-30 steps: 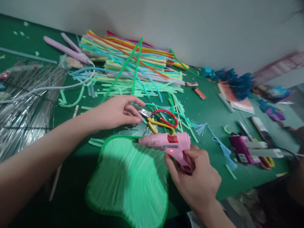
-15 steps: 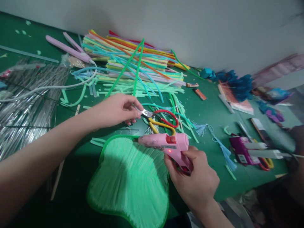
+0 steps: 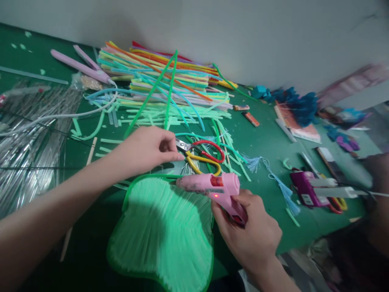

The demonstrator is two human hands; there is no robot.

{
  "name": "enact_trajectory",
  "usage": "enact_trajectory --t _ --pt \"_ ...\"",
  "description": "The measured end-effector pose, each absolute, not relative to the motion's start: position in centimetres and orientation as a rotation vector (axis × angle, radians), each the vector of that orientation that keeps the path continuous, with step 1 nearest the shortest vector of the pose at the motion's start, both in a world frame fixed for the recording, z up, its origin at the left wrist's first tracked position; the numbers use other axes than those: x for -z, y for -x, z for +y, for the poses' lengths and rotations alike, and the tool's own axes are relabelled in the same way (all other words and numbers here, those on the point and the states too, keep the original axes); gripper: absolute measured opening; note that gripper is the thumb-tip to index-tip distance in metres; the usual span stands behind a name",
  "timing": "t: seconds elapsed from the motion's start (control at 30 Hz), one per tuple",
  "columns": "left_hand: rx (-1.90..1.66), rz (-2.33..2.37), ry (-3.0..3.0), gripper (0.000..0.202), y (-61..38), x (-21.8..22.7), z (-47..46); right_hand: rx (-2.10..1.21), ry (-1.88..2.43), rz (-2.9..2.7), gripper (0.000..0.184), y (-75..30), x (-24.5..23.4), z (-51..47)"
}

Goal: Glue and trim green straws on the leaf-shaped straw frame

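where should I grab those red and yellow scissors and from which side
Take the scissors by the red and yellow loop handles, coming from the right: the loops face that way, while the blades point left under the left hand.

A plain pale wall [image 3: 243, 32] ran behind the worktop [image 3: 267, 142], meeting it along a slanting line. The worktop was covered in a dark green mat, scattered with small pale scraps near its far left corner. Light fell dimly and evenly, brighter on the wall than on the mat; the near right corner lay in blurred shadow.
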State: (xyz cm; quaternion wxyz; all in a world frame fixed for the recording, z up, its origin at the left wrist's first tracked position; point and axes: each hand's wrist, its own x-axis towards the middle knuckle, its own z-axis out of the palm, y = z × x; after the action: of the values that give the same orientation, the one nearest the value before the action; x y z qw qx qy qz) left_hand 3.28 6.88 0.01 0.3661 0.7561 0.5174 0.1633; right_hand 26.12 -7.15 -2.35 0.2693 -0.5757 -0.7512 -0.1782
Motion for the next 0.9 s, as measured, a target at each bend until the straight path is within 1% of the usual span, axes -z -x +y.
enact_trajectory --t 0.17,0.23,0.3,0.4,0.47,0.67,0.9 --pt "-0.504 1.451 -2.108 0.045 -3.4 -0.4 6.6 0.458 1.538 -2.028 0.015 -26.2 2.3 -7.2" --pt "-0.492 1.433 -2.169 0.049 -3.2 -0.4 6.7 0.449 1.537 -2.026 0.015 -26.1 2.3 -7.1" --pt "-0.45 1.366 -2.177 0.044 -3.1 -0.3 6.8 0.442 1.522 -2.029 0.014 -26.0 2.3 -7.0" --pt "-0.379 1.176 -2.147 0.025 -3.1 0.0 6.7 0.43 1.501 -2.035 0.014 -25.8 2.3 -6.8" --pt "-0.324 1.052 -2.135 0.021 -3.2 0.3 6.7 0.424 1.507 -2.037 0.014 -25.9 2.3 -6.9" --pt "-0.224 0.952 -2.111 0.022 -3.3 1.1 7.1 0.429 1.542 -2.041 0.016 -26.9 2.5 -7.6" --pt "-0.216 0.944 -2.078 0.023 -3.2 1.1 7.2 0.461 1.546 -2.02 0.017 -27.3 2.5 -7.7"
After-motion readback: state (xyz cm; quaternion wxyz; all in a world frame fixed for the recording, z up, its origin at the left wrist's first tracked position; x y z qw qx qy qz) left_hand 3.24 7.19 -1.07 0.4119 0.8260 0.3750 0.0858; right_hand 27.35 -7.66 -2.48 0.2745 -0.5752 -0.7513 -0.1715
